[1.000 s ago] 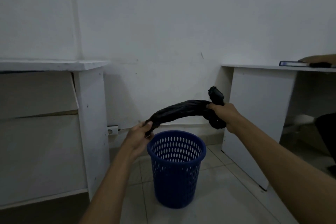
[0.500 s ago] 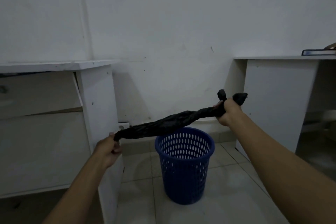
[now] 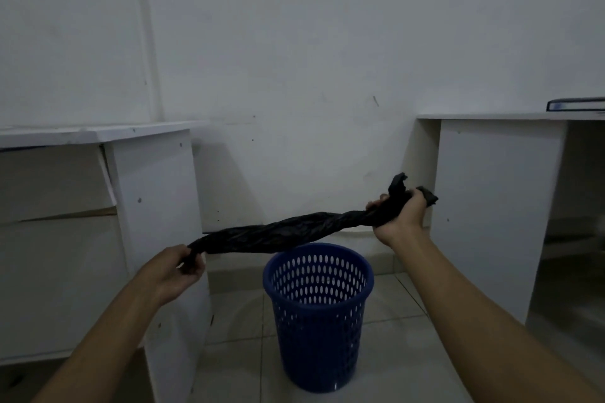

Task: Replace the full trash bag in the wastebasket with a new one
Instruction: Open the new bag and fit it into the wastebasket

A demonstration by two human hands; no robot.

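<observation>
Black plastic trash bag [image 3: 281,234], twisted into a rope, stretched in the air above blue perforated wastebasket [image 3: 319,314] on tiled floor [image 3: 389,366]. Left hand [image 3: 173,271] grips lower end; right hand [image 3: 397,217] grips higher end. Beyond: 2 white desks [image 3: 154,193] flank the wastebasket, wall [image 3: 294,42] behind.

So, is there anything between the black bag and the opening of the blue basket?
Nothing visible. The twisted black trash bag, gripped by both hands, hangs above the blue wastebasket, whose mouth looks open and unlined.

left hand [image 3: 175,271] fisted low, right hand [image 3: 397,217] fisted higher
</observation>
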